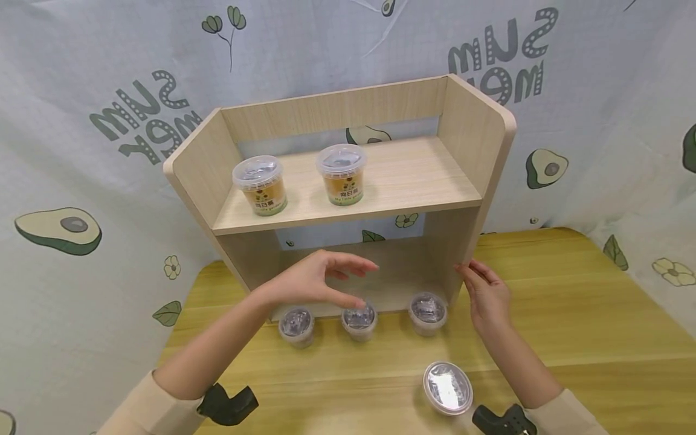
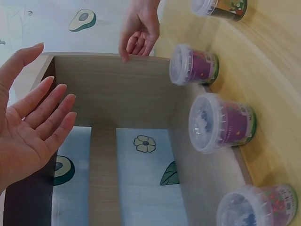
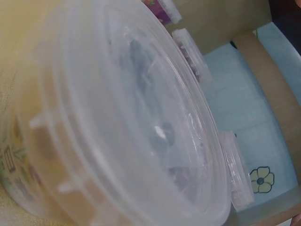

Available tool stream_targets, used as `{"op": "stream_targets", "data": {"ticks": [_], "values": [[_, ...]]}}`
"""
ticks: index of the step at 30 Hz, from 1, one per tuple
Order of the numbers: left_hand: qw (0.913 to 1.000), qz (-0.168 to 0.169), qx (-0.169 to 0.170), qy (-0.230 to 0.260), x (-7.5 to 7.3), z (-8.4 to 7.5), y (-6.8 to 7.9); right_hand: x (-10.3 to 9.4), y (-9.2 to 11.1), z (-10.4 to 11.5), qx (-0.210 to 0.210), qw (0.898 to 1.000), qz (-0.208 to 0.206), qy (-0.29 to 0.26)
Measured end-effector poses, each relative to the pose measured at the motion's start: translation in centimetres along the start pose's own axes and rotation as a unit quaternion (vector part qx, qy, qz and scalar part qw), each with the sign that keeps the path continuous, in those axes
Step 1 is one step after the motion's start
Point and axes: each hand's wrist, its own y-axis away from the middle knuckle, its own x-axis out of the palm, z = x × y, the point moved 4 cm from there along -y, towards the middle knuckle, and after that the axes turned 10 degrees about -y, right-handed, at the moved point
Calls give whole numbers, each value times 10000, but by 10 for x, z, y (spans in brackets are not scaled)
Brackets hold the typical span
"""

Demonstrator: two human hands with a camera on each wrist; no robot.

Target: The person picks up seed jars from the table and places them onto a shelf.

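My left hand (image 1: 318, 279) hovers before the lower compartment of a pale wooden shelf (image 1: 348, 112), thumb and fingers spread apart with nothing between them. In the left wrist view its palm and separated fingers show. At the shelf's right side panel, my right hand (image 1: 489, 296) grips the front edge, with thumb over the edge and bent fingers on the outer side. Below my left hand, a lidded plastic cup (image 1: 359, 321) stands on the table in a row of three, between a left cup (image 1: 296, 327) and a right cup (image 1: 427, 313). Their labels look purple and red.
Two lidded cups with orange contents, a left one (image 1: 261, 186) and a right one (image 1: 342, 175), stand on the upper board. Another lidded cup (image 1: 448, 388) is nearer on the yellow wooden table (image 1: 587, 326); it fills much of the right wrist view. A printed cloth (image 1: 326, 48) hangs behind.
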Motion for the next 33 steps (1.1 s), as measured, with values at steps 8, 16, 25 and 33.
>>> {"op": "stream_targets", "data": {"ticks": [8, 16, 25, 33], "values": [[10000, 47, -55, 30, 23, 9, 1, -1, 0, 1, 74, 10000, 33, 50], [9980, 105, -52, 617, 59, 24, -1, -1, 1, 2, 324, 9994, 151, 42], [9865, 186, -542, 1534, 99, 38, -5, -2, 2, 3, 408, 9989, 228, 65], [9859, 180, -425, 1611, 114, 42, -8, -3, 3, 3, 419, 9988, 213, 118]]}}
